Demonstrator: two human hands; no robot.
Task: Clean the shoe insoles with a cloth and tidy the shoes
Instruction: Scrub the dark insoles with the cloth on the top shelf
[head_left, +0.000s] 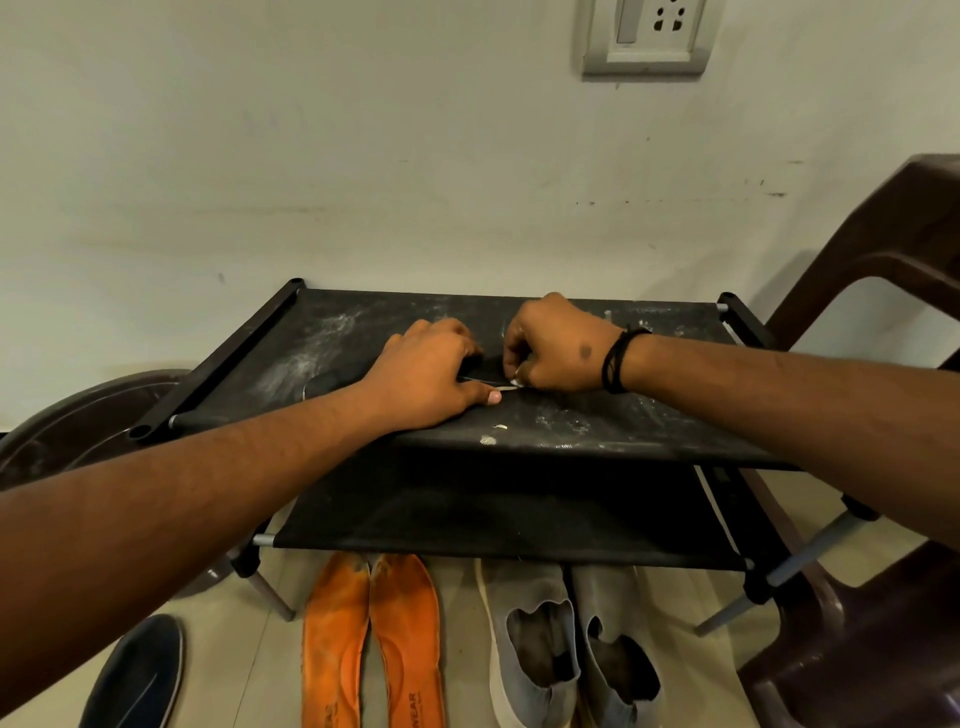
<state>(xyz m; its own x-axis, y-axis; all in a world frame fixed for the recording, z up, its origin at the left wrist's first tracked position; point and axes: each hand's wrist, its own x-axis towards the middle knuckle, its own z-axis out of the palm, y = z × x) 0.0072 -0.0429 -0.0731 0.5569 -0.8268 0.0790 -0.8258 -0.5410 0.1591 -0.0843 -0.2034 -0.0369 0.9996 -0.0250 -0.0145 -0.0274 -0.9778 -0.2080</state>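
Observation:
My left hand (423, 376) and my right hand (553, 345) meet on the dusty top shelf of a black shoe rack (597, 421). Between them lies a dark flat insole (324, 385) with a thin pale edge, mostly hidden under my left hand. My left hand grips it between thumb and bent fingers. The curled fingers of my right hand pinch its edge. On the floor in front of the rack lie two orange insoles (371, 639) side by side. A pair of grey slip-on shoes (566, 649) stands to their right. No cloth is in view.
A dark blue shoe (135, 675) lies on the floor at the lower left. A brown plastic chair (862, 623) stands close on the right. A brown round tub (78, 415) sits left of the rack. The rack's lower shelf (493, 514) holds nothing visible.

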